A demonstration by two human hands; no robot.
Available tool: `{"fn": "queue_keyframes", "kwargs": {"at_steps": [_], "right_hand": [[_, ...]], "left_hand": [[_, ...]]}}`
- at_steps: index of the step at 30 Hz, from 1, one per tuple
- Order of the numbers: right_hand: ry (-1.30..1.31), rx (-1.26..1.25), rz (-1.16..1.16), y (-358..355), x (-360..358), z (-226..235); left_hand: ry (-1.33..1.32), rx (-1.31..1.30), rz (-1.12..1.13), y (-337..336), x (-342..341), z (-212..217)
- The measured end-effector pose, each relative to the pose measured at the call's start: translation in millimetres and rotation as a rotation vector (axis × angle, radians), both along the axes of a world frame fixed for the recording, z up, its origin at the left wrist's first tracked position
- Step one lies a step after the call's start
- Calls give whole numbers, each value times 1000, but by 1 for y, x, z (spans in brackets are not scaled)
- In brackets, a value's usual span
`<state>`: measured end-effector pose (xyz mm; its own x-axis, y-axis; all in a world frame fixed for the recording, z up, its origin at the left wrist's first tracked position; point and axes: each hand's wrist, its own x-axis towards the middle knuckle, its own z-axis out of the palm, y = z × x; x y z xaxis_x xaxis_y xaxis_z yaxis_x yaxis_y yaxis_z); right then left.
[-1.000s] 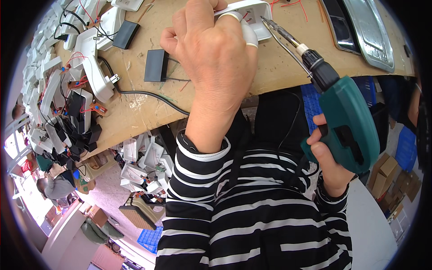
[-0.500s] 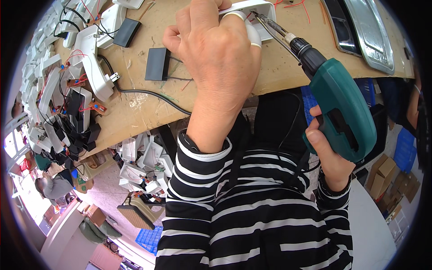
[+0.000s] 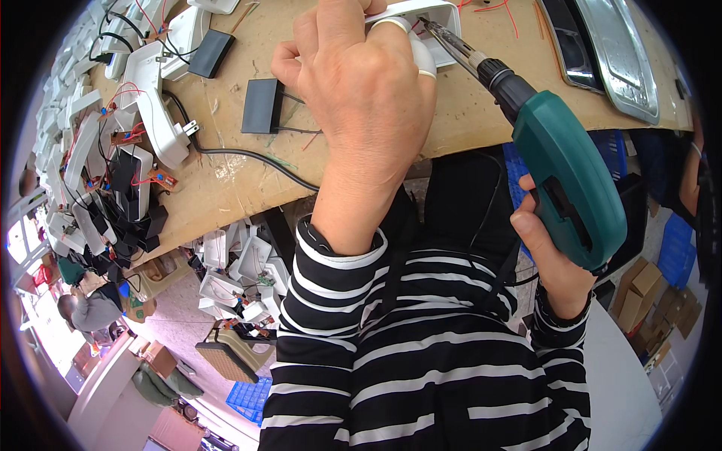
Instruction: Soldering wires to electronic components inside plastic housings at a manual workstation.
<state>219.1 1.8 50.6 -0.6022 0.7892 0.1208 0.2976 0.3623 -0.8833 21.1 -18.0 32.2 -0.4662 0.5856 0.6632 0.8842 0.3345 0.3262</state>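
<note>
At the far left of the desk (image 3: 226, 188) lie many white plastic housings (image 3: 147, 98) with red and black wires, packed close together. Just right of them rest two flat black blocks (image 3: 261, 105), and a black cable (image 3: 248, 158) runs across the brown desk surface toward its front edge.

In the middle, the left hand (image 3: 361, 98) is pressed down on a white plastic casing (image 3: 432, 19) at the far side of the desk. The hand covers most of the casing; only its white rounded rim shows past the knuckles, at the top and right of the hand. The fingers curl over it, two of them wearing white finger covers, so the hand holds the casing in place.

To the right, the right hand (image 3: 553, 255) grips a teal electric screwdriver (image 3: 564, 180) by its handle, below the desk edge. The tool is tilted, with its black chuck and metal bit pointing up and left; the bit tip meets the casing just beside the left hand's fingers.

Further right lies a silver metal tray (image 3: 624, 68).
</note>
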Motion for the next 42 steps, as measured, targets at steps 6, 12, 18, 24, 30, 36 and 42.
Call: {"fn": "queue_keyframes", "kwargs": {"at_steps": [6,12,18,24,30,36,42], "right_hand": [[-38,55,21,2,-3,8],[-24,22,-1,1,2,8],[76,-168,74,-1,13,8],[167,-240,29,-1,20,10],[220,-189,0,1,23,5],[236,-180,16,1,25,4],[236,-203,7,1,26,3]], "left_hand": [[-3,8,-3,0,1,0],[0,19,-14,1,1,1],[13,750,-344,19,-12,-17],[1,-5,-17,0,2,3],[-19,15,-22,1,3,3],[24,7,-16,1,2,2],[25,10,-18,0,1,0]]}}
